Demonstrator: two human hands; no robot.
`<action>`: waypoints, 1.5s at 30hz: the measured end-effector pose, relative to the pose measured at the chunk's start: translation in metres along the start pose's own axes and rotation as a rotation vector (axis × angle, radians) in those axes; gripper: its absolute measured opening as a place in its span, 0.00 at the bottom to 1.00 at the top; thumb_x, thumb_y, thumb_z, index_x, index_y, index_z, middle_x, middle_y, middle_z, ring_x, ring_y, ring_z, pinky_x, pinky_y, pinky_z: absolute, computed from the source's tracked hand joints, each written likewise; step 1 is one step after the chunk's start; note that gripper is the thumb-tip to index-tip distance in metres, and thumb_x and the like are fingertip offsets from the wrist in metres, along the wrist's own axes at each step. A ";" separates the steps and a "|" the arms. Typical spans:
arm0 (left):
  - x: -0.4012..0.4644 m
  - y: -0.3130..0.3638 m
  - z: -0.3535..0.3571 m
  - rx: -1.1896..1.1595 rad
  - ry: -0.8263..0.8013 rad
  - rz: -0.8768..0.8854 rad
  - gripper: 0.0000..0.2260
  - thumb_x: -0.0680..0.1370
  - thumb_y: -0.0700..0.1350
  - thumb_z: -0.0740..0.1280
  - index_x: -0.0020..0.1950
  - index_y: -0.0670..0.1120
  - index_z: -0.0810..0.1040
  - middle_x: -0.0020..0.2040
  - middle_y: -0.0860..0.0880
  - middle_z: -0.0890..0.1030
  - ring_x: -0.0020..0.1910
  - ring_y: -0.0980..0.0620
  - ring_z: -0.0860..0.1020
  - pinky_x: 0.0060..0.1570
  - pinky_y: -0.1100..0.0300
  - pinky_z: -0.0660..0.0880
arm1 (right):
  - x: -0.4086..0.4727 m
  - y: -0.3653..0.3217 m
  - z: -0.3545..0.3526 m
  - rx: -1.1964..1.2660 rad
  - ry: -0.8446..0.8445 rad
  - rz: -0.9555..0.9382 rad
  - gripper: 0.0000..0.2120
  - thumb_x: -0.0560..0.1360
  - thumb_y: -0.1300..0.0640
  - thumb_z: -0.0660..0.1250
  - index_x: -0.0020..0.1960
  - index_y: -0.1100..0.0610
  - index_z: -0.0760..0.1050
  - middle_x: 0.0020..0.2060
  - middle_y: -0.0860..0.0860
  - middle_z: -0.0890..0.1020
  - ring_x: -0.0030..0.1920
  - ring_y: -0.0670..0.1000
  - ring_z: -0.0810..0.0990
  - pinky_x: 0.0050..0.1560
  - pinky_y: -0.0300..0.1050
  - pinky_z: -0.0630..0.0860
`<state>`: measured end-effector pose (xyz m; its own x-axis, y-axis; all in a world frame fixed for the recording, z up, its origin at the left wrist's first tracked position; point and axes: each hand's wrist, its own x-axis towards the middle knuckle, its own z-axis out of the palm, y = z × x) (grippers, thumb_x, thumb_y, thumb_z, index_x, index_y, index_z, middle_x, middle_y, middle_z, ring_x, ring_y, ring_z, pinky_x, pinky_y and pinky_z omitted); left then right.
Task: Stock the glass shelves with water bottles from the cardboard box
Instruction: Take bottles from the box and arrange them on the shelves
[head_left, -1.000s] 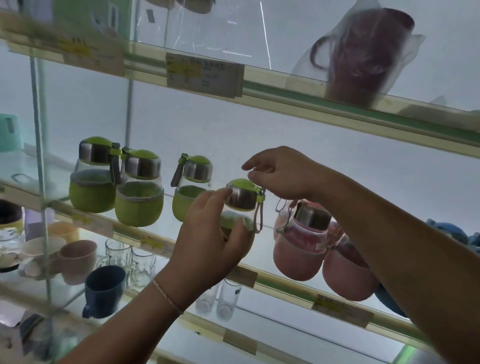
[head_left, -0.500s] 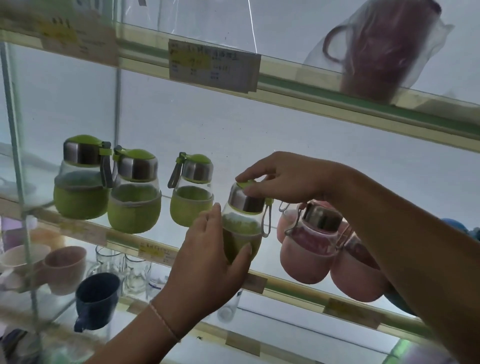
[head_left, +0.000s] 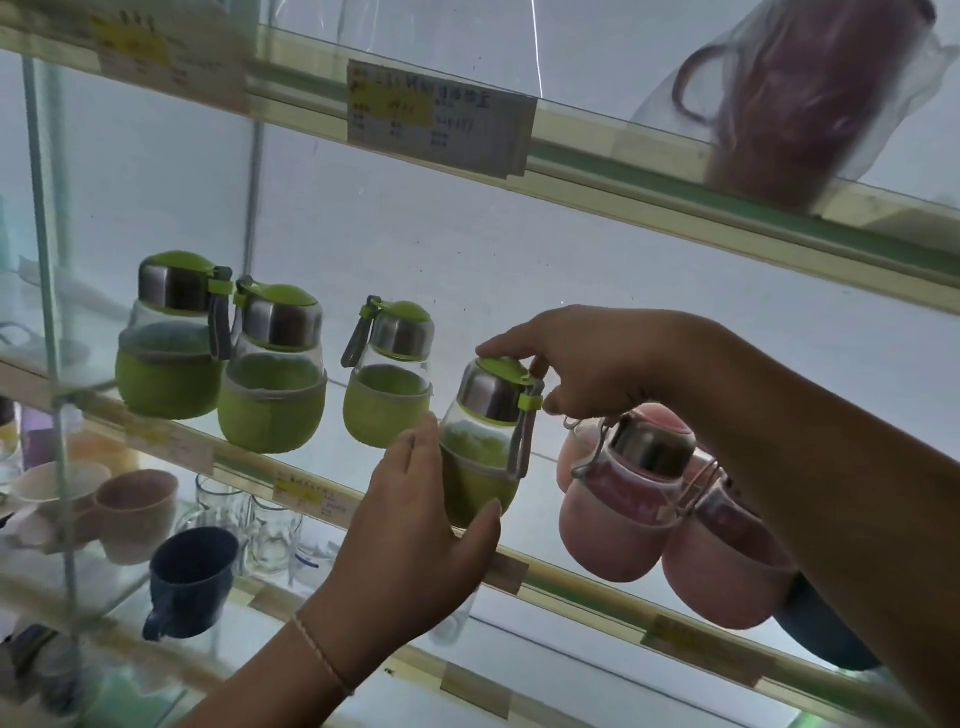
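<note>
The left hand (head_left: 415, 525) was wrapped around the lower body of a green-sleeved water bottle (head_left: 485, 447), thumb on the near side and fingers curled behind, so it bore the weight. The right hand (head_left: 597, 364) pinched the bottle's green cap (head_left: 503, 368) from above, fingertips closed on the lid's edge, apparently to steady and turn it so the grey strap (head_left: 522, 441) hung to one side, as on its neighbours. The bottle sat tilted at the front edge of the middle glass shelf (head_left: 332, 506), under the left thumb; whether its base touched the glass could not be told. Beyond the left fingers stood three green bottles (head_left: 272, 374) in a row; below the right wrist lay the pink bottles (head_left: 623, 514), leaning. The gap between the groups seemed meant for this bottle, keeping colours together
</note>
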<state>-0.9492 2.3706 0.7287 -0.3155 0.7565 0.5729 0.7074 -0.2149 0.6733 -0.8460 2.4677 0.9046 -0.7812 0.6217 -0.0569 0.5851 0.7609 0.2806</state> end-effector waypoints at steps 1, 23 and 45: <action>0.000 0.000 0.000 0.000 -0.001 -0.004 0.40 0.76 0.58 0.66 0.79 0.49 0.46 0.75 0.53 0.58 0.69 0.59 0.60 0.58 0.71 0.58 | 0.000 0.000 -0.001 -0.005 0.012 -0.001 0.35 0.75 0.62 0.69 0.77 0.44 0.63 0.71 0.44 0.72 0.65 0.48 0.73 0.57 0.41 0.67; 0.001 -0.017 -0.004 0.026 -0.015 0.074 0.31 0.75 0.53 0.68 0.76 0.51 0.60 0.68 0.55 0.68 0.58 0.66 0.60 0.48 0.85 0.54 | 0.019 0.002 0.004 0.039 0.036 0.071 0.27 0.67 0.46 0.77 0.65 0.45 0.76 0.47 0.41 0.78 0.48 0.47 0.77 0.52 0.46 0.75; 0.038 -0.040 -0.003 0.003 -0.020 -0.080 0.44 0.74 0.55 0.71 0.79 0.48 0.45 0.69 0.46 0.73 0.60 0.50 0.77 0.57 0.54 0.76 | 0.017 0.004 0.018 0.222 0.160 0.207 0.26 0.67 0.39 0.74 0.61 0.49 0.77 0.51 0.45 0.80 0.51 0.48 0.77 0.53 0.46 0.76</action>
<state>-0.9912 2.4063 0.7245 -0.3585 0.7836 0.5074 0.6823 -0.1509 0.7153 -0.8530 2.4845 0.8877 -0.6551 0.7434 0.1352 0.7541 0.6546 0.0543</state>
